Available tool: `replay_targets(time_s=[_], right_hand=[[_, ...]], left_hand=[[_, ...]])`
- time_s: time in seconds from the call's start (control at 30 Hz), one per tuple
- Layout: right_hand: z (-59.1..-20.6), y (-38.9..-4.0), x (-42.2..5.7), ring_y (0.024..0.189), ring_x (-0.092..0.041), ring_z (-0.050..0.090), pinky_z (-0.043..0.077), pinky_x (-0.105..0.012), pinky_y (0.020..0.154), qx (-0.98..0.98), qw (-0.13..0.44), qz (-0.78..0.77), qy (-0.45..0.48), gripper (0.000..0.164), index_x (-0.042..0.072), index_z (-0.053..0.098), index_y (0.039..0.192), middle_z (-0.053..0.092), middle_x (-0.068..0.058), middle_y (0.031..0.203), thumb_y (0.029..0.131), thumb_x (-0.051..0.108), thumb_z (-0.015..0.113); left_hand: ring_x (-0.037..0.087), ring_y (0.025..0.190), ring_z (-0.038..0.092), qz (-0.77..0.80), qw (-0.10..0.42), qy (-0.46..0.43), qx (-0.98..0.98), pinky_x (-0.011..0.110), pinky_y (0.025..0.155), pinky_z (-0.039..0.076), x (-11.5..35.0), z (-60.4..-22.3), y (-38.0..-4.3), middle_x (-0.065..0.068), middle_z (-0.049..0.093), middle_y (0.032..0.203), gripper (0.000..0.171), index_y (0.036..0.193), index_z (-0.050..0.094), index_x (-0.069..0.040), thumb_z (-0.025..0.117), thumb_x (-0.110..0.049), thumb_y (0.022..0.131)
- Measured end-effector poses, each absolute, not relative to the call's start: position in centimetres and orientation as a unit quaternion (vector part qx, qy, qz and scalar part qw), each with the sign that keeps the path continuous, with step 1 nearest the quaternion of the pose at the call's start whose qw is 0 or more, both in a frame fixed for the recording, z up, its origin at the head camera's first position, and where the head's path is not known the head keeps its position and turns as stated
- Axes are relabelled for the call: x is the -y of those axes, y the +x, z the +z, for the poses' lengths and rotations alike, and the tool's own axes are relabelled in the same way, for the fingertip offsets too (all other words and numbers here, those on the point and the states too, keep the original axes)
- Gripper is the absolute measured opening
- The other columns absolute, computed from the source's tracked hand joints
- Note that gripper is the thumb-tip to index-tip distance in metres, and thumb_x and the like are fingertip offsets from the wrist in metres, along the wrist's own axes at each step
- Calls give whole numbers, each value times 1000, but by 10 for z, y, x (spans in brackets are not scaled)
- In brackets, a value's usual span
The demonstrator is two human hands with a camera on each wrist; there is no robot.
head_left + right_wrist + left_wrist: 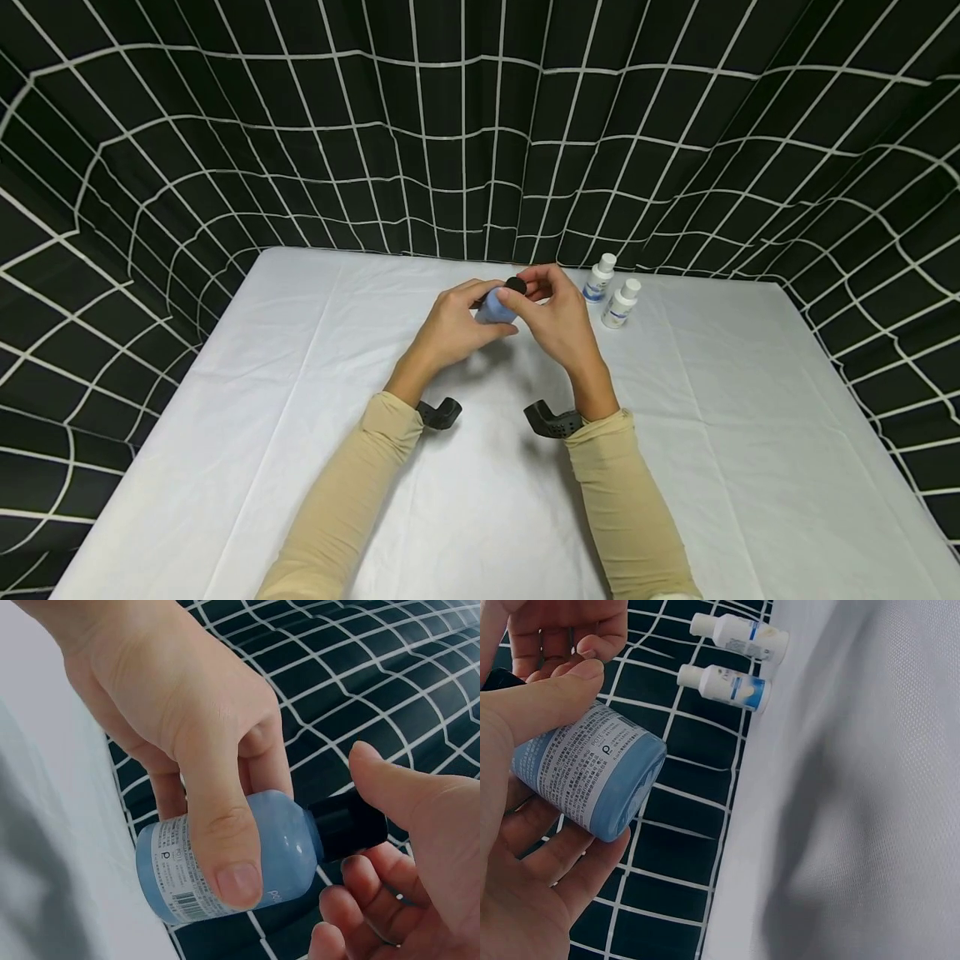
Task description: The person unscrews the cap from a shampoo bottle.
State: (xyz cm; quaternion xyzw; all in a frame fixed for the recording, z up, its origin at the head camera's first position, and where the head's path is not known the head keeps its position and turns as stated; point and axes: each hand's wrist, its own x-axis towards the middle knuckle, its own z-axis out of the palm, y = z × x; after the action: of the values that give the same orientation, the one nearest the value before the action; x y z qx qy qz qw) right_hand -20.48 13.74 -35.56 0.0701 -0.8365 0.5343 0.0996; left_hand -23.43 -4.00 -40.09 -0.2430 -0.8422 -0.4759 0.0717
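In the head view my left hand [457,329] holds a blue bottle [495,308] above the table. The thumb lies across the printed label [174,859] and the fingers wrap behind, as the right wrist view shows. The bottle's black cap [349,825] is on its neck, tilted up toward my right hand [558,317]. That hand has its thumb on one side of the cap and curled fingers [382,877] on the other. In the left wrist view, the flat base of the bottle [626,784] points away from the right hand.
Two small white bottles with blue-marked labels, one farther back [598,279] and one nearer [622,305], stand upright right of my right hand. A white cloth [465,500] covers the table. Black curtain [450,125] with a white grid borders the table's back and sides.
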Motion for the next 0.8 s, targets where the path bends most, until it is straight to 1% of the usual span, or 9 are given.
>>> replay_targets(time_s=[0.13, 0.27, 0.37, 0.5, 0.6, 0.67, 0.73, 0.8], right_hand=[[-354, -206, -139, 97, -19, 58, 49, -26, 87, 832, 112, 536, 94, 39, 3, 64, 116, 63, -11, 107, 89, 25, 80], [-352, -204, -143, 104, -20, 61, 50, -24, 86, 838, 96, 524, 121, 39, 6, 67, 126, 66, -11, 119, 92, 22, 77], [-350, -204, -147, 111, -22, 62, 51, -24, 86, 837, 77, 522, 149, 40, 11, 66, 134, 65, -9, 128, 96, 19, 73], [-348, -205, -150, 117, -22, 61, 50, -27, 89, 829, 65, 527, 176, 41, 13, 64, 139, 66, -7, 133, 98, 17, 69], [-348, -205, -149, 118, -23, 60, 51, -30, 90, 826, 66, 532, 176, 44, 15, 63, 139, 65, -4, 137, 96, 20, 72], [-350, -206, -148, 117, -24, 61, 51, -34, 90, 826, 73, 534, 165, 46, 14, 63, 138, 64, -5, 137, 94, 23, 75], [-351, -205, -146, 114, -26, 61, 51, -38, 90, 828, 85, 534, 146, 47, 13, 62, 134, 62, -6, 134, 92, 26, 78], [-354, -205, -144, 110, -27, 61, 50, -40, 90, 834, 101, 529, 123, 48, 10, 61, 129, 61, -9, 128, 89, 28, 80]], left_hand=[[10, 105, 65, -477, 72, -244, 841, 29, 96, 55, 39, -399, -235, -6, 71, 124, 57, 131, 68, -19, 88, -33, 80], [11, 107, 65, -470, 74, -243, 845, 30, 96, 55, 39, -398, -235, -4, 71, 126, 58, 131, 68, -16, 88, -33, 79], [13, 106, 66, -470, 80, -240, 846, 34, 96, 56, 41, -397, -236, -2, 71, 125, 59, 131, 67, -15, 89, -31, 79], [14, 107, 66, -477, 81, -238, 842, 34, 96, 56, 42, -396, -237, -2, 71, 125, 59, 131, 67, -15, 89, -30, 79], [12, 107, 66, -479, 76, -236, 842, 30, 96, 55, 43, -397, -237, -4, 71, 126, 59, 132, 67, -16, 88, -32, 79], [12, 107, 65, -480, 74, -235, 842, 30, 96, 55, 42, -398, -236, -4, 70, 126, 58, 131, 67, -17, 88, -32, 79], [12, 106, 65, -481, 73, -235, 841, 31, 96, 56, 42, -399, -236, -5, 71, 125, 57, 131, 68, -18, 88, -32, 79], [12, 104, 65, -482, 72, -235, 841, 32, 95, 56, 41, -401, -235, -5, 71, 123, 56, 129, 68, -18, 88, -32, 79]])
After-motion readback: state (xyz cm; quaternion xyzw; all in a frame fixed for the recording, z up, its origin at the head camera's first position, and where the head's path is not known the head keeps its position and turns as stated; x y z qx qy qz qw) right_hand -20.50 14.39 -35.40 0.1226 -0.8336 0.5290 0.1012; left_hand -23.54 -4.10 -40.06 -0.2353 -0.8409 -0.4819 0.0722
